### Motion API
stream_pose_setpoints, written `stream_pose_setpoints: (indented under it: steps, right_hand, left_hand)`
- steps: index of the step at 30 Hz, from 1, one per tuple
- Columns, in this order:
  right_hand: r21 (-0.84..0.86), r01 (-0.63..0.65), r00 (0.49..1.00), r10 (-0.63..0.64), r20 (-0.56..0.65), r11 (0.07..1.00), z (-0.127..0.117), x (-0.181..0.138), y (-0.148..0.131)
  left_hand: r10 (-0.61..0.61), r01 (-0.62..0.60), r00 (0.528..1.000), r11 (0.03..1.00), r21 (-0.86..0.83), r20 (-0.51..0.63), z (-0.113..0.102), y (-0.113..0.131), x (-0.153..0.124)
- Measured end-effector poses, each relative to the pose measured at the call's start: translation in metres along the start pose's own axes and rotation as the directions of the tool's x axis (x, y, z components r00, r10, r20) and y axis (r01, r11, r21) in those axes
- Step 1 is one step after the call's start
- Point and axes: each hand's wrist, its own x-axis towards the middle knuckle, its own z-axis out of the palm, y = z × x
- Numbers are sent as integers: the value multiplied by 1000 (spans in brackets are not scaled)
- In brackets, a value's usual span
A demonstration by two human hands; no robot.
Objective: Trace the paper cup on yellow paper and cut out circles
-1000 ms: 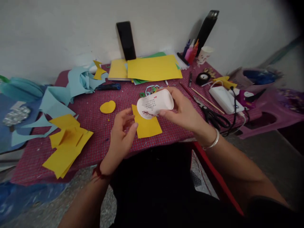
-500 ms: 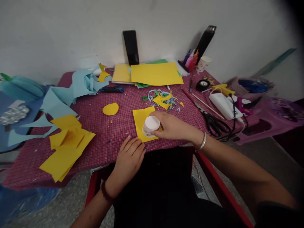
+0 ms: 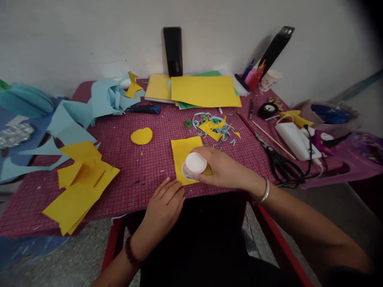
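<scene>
A white paper cup (image 3: pixel 196 163) stands upside down on a yellow paper sheet (image 3: pixel 187 146) near the table's front edge. My right hand (image 3: pixel 220 166) is wrapped round the cup from the right. Lying flat at the sheet's lower left corner, my left hand (image 3: pixel 166 201) has its fingers stretched out at the table edge. Left of the sheet is a rounded yellow paper cutout (image 3: pixel 141 136). Behind the cup sits a heap of yellow and blue paper scraps (image 3: pixel 214 126).
Folded yellow papers (image 3: pixel 85 175) and light blue paper offcuts (image 3: pixel 72 119) cover the left side. Black-handled scissors (image 3: pixel 279 159), a wooden stick (image 3: pixel 273 140) and a white power strip (image 3: pixel 296 139) lie right. Stacked coloured sheets (image 3: pixel 206 91) and a phone (image 3: pixel 173 52) are at the back.
The view has shifted slightly, so things on the table appear moved. The cup sits a little nearer the sheet's front edge, still in my right hand; my left hand stays flat.
</scene>
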Motion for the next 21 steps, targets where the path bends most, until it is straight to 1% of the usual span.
stream_pose_setpoints:
  steps: [5,12,21]
  right_hand:
    - [14,33,999,-34,8,999,2,0,2]
    - [27,55,998,-55,29,998,4,3,0]
    - [29,56,997,-57,49,998,4,6,-3]
  left_hand:
    - [-9,10,1000,1000,-23,5,1,0,-1]
    - [-22,21,999,999,-48,-25,5,-2,-5]
    - [-30,30,1000,997,-72,6,2,-2,-5]
